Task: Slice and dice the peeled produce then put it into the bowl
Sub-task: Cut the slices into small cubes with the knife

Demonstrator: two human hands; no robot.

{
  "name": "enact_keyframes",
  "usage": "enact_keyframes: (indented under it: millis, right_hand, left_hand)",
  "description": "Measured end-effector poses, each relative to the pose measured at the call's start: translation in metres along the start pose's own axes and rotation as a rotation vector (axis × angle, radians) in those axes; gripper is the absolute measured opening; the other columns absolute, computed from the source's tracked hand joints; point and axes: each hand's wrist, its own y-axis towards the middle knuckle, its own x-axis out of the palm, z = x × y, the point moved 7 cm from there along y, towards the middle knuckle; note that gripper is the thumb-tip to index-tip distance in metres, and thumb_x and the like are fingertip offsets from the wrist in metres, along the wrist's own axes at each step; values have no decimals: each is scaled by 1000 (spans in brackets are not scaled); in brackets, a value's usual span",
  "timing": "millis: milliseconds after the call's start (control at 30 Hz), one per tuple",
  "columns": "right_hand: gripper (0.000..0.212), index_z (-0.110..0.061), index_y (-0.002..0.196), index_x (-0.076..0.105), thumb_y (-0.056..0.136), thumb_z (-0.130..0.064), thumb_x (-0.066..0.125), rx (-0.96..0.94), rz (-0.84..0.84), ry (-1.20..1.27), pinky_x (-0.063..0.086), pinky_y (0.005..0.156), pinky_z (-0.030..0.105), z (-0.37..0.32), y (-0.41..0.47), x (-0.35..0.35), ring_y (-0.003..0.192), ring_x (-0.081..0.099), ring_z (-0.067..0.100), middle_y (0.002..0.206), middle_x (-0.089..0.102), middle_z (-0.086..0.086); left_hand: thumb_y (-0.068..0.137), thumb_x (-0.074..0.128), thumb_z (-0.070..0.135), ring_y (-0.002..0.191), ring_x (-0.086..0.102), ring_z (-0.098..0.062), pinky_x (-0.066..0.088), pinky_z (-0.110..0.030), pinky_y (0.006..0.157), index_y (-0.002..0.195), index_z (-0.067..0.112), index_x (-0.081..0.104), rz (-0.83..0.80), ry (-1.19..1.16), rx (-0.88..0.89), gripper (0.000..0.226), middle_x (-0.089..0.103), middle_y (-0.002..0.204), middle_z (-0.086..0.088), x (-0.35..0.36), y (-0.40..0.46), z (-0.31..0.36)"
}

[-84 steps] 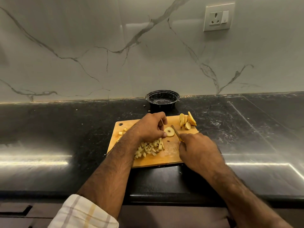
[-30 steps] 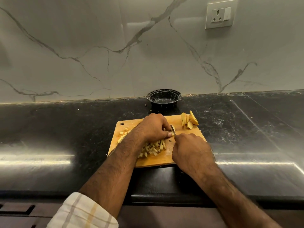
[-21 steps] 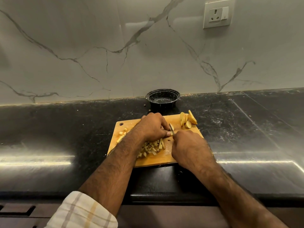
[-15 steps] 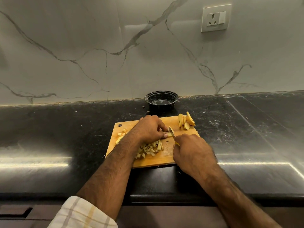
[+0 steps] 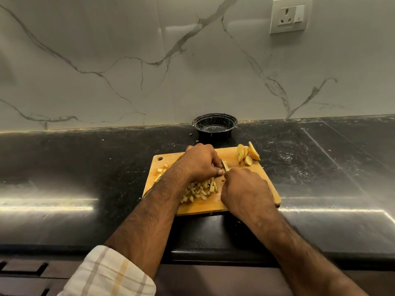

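Note:
A wooden cutting board (image 5: 235,201) lies on the black counter. My left hand (image 5: 199,161) curls over a pale produce slice at the board's middle and hides it. My right hand (image 5: 245,189) grips a knife (image 5: 224,165), whose blade shows between the two hands, right beside my left fingertips. A heap of diced pieces (image 5: 199,190) lies under my left wrist. Several round slices (image 5: 248,153) lean together at the board's far right corner. A black bowl (image 5: 214,127) stands behind the board against the wall.
A few loose diced bits (image 5: 162,167) lie near the board's far left corner, by its hanging hole. The marble wall rises behind the bowl, with a socket (image 5: 288,17) at upper right. The counter's front edge runs below my forearms.
The round slice that lay exposed on the board is now under my left fingers. My right hand brought the knife in against those fingers and shifted slightly along the slice.

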Motion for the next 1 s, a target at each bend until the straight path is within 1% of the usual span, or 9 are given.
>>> enact_keyframes:
  millis: [133,300,433,500,567,667,800,933,1000]
  right_hand:
    - [19,-21,116,64,99,-24,57,-25,-32,8,45,75,34,-2,4,-3,85,52,18,80,42,-8]
    - [20,-23,116,65,100,-28,55,-47,-62,-41,45,75,35,6,-14,-2,85,52,19,84,45,-6]
    - [28,-28,126,65,103,-33,50,3,0,27,47,77,33,15,-21,-15,92,54,20,111,63,-1]
    - [30,-28,131,64,104,-34,49,6,20,58,47,77,33,13,-21,-17,92,52,18,117,64,0]
    - [32,-28,134,61,105,-35,49,-4,15,58,45,76,33,9,-20,-14,93,52,18,120,64,0]
    - [29,-26,128,62,104,-35,49,-6,-11,28,44,75,34,3,-15,-4,90,52,19,110,61,1]
    - [22,-24,118,64,101,-31,51,-1,-17,2,43,74,35,0,-4,2,86,52,20,94,51,-2]
    - [18,-22,114,64,100,-29,55,-17,-29,24,44,76,34,-4,4,-1,88,52,18,82,42,-7]
    - [13,-23,110,63,100,-29,57,-28,-38,25,44,77,34,-4,3,-2,88,51,18,81,41,-8]
  left_hand:
    - [94,76,41,119,57,-7,31,-52,115,105,33,80,21,85,-8,15,73,115,20,1,0,2]
    - [93,77,44,119,56,-7,30,-53,114,108,34,81,23,65,-31,18,74,113,21,2,0,-1]
    - [92,78,42,119,57,-9,30,-54,116,110,36,81,23,5,-57,19,74,114,20,2,-3,-9]
    - [91,80,41,117,58,-8,29,-55,118,110,36,80,36,-40,-68,20,73,114,20,1,-4,-15]
    - [87,84,40,112,60,-6,34,-56,119,108,34,80,68,-124,-82,22,73,111,18,-1,-5,-20]
    - [85,85,41,111,61,-7,40,-56,115,101,34,81,83,-158,-72,18,71,109,19,0,-3,-22]
    - [86,84,41,120,56,-7,27,-57,117,93,33,81,76,-95,-42,11,67,113,23,1,-3,-17]
    - [88,83,41,123,53,-8,27,-56,113,93,33,82,71,-55,-49,9,67,113,24,0,-4,-13]
    - [88,82,42,123,52,-8,28,-55,111,94,34,82,90,-16,-66,11,68,113,23,-2,-4,-13]
